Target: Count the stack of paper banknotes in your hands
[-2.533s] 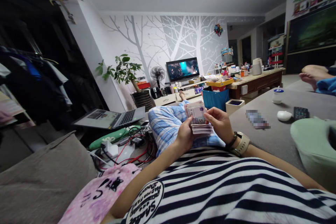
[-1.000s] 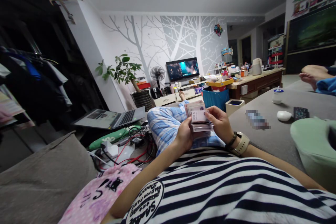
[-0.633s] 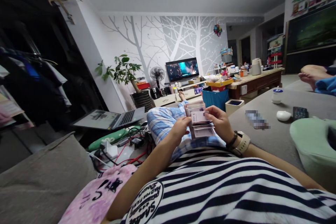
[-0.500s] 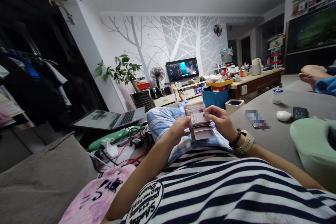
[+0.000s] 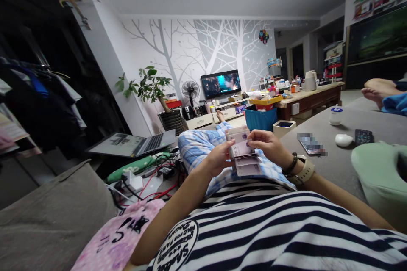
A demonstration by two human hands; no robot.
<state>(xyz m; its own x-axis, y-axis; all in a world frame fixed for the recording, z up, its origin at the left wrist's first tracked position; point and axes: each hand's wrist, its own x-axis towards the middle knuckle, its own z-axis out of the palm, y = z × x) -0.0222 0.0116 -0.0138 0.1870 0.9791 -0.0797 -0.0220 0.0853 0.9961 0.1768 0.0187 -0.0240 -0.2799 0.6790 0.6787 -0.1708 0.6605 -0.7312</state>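
A stack of pale purple banknotes [image 5: 241, 147] is held over my lap, with some notes folded down at its lower end. My left hand [image 5: 219, 157] is closed around the stack's left side, its thumb lying on top. My right hand [image 5: 265, 143] pinches at the stack's upper right edge with thumb and forefinger; how many notes are between them I cannot tell. A dark bracelet and a pale watch [image 5: 305, 170] are on the right wrist. Under the notes lie blue checked trousers [image 5: 193, 146].
On the left are an open laptop [image 5: 127, 144] and tangled cables [image 5: 165, 173]. To the right, a phone [image 5: 310, 144], white mouse [image 5: 344, 140], dark remote-like keypad [image 5: 364, 136], lidded cup [image 5: 335, 116] and green cushion [image 5: 378, 169] rest on the grey sofa. Another person's foot [image 5: 375, 95] shows far right.
My right hand has shifted slightly right and its wrist has moved lower right. The top note lies flatter, showing more of its face, and the folded notes hang a little lower.
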